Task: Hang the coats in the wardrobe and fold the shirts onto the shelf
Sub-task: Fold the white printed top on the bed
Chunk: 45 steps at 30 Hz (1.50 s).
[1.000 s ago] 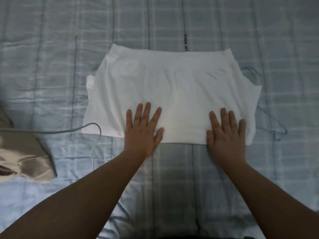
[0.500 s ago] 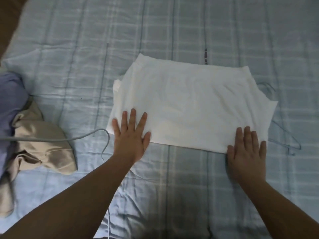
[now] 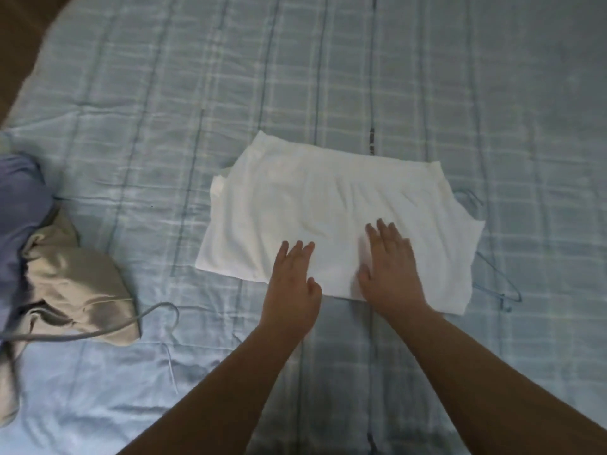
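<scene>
Both hands, the left (image 3: 292, 284) and right (image 3: 391, 274), lie flat with fingers straight on the near edge of the folded white shirt (image 3: 328, 208) mid-bed (image 3: 230, 77); soft, light and floppy, it looks best gripped at its 3 and 9 o'clock edges.

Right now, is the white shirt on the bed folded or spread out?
Folded. The white shirt lies as a compact rectangle with layered edges showing at its left side, both hands resting flat on its near edge.

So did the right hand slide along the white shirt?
Yes. The right hand slid left along the white shirt, from the right corner near the blue hanger to beside the left hand.
</scene>
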Available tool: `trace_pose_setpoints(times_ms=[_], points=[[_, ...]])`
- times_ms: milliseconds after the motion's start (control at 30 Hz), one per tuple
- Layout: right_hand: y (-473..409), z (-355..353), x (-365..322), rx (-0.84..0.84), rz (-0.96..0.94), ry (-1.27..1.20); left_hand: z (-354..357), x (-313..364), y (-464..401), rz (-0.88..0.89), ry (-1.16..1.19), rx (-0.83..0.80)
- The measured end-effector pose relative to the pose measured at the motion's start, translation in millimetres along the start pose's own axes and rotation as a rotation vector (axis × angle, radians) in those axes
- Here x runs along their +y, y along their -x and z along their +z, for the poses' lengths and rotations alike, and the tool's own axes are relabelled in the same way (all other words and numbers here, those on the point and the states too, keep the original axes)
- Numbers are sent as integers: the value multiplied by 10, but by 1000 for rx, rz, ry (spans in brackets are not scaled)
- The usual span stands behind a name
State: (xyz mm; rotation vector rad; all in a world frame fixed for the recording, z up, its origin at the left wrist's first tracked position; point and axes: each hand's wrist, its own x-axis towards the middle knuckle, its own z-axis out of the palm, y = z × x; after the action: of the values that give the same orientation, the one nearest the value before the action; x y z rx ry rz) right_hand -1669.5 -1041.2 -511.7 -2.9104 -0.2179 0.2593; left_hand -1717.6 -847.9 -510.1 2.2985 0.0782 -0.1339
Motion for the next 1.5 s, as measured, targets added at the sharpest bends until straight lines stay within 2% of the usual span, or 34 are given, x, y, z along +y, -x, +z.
trace_pose_setpoints(times_ms=[67,100,133,167,233,300,400,500,567,633,767,900,1067,1167,1233,1367,1500], points=[[54,42,-181,-27,-174,-98,81,122,-120,-103,67,19],[138,71,-282,-35,-190,-211,81,174,-221,-131,88,53],[235,100,-377,-33,-131,-351,75,194,-345,-134,102,86],[325,121,-460,-21,-12,-491,60,203,-486,-112,93,90],[417,186,-571,40,353,-733,30,196,-824,-1,10,41],[388,262,-558,108,593,-850,36,164,-1212,104,-104,-49],[298,351,-510,81,666,-877,60,156,-1714,260,-309,-248],[272,382,-576,37,683,-880,5,204,-2016,214,-444,-411],[253,372,-626,63,686,-896,-70,188,-2187,172,-451,-369],[250,376,-663,88,735,-943,-121,158,-2299,204,-436,-340],[287,377,-802,167,918,-995,-82,136,-2458,336,-430,-465],[268,435,-984,205,1186,-960,1,125,-2776,421,-487,-502],[161,525,-1261,280,1548,-1108,115,126,-3062,359,-650,-566],[30,593,-1279,449,1696,-1371,109,254,-3168,255,-546,-633],[-38,556,-1282,497,1741,-1501,121,327,-3241,179,-516,-694],[-79,424,-1364,505,1768,-1736,84,437,-3274,143,-615,-839],[-103,347,-1384,559,1756,-1964,-32,407,-3295,49,-491,-967]])
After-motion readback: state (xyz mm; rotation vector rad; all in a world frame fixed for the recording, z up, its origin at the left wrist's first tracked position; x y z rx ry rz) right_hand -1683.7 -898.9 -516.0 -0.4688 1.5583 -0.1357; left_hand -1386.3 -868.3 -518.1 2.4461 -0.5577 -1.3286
